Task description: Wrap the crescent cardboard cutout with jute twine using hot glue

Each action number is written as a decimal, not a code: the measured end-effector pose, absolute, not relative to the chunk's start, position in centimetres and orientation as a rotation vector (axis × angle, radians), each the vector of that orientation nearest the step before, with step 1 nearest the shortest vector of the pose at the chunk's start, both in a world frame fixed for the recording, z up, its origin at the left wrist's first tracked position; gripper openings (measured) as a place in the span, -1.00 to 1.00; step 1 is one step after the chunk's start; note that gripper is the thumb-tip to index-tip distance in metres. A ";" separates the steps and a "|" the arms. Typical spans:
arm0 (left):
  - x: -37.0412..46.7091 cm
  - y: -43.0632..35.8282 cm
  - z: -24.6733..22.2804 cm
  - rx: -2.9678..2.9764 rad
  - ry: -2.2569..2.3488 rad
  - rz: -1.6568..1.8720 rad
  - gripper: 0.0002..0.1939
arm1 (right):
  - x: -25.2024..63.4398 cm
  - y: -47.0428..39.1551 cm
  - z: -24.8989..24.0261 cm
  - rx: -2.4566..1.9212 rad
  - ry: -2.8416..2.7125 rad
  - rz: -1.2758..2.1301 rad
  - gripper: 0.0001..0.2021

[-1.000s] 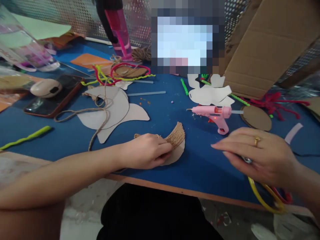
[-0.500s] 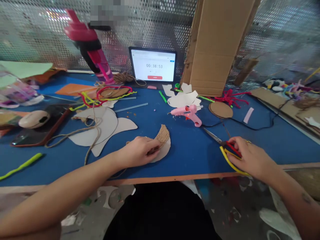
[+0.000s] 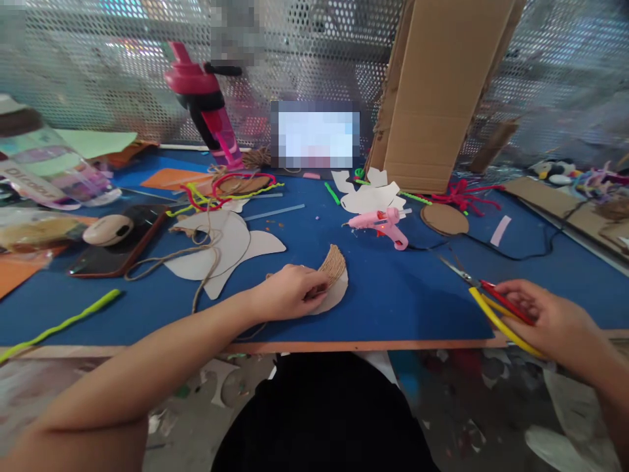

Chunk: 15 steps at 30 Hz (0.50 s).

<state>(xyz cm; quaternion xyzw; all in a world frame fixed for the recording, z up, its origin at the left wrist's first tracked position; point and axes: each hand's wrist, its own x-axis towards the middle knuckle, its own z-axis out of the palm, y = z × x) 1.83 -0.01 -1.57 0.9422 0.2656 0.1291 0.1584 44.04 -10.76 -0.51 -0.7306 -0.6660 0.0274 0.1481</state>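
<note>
My left hand (image 3: 295, 292) is closed on a curved white card cutout (image 3: 335, 292), pressing it on the blue table near the front edge. Rows of brown twine (image 3: 333, 263) cover the upper part of this cutout. At the right, my right hand (image 3: 545, 313) grips a pair of scissors (image 3: 498, 321) by the red and yellow handles, their blades pointing away to the upper left and slightly parted. Beyond and between the hands lies a pink glue gun (image 3: 386, 223). Loose twine (image 3: 212, 265) trails over larger white card shapes (image 3: 260, 245) left of my left hand.
A pink bottle (image 3: 211, 111) and a blurred screen (image 3: 317, 137) stand at the back beside a tall cardboard piece (image 3: 437, 98). Cardboard discs (image 3: 445, 219) lie near the glue gun's black cord. A phone (image 3: 93, 255) and a clear bottle (image 3: 49, 160) are on the left.
My right hand has moved right with the scissors, lifting them off the table's surface somewhat. My left hand stays on the cutout. The view has shifted left.
</note>
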 end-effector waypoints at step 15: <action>1.8 0.1 -1.7 2.722 0.738 0.356 -0.86 | 37.8 12.5 3.9 -1.519 -2.057 0.122 -0.52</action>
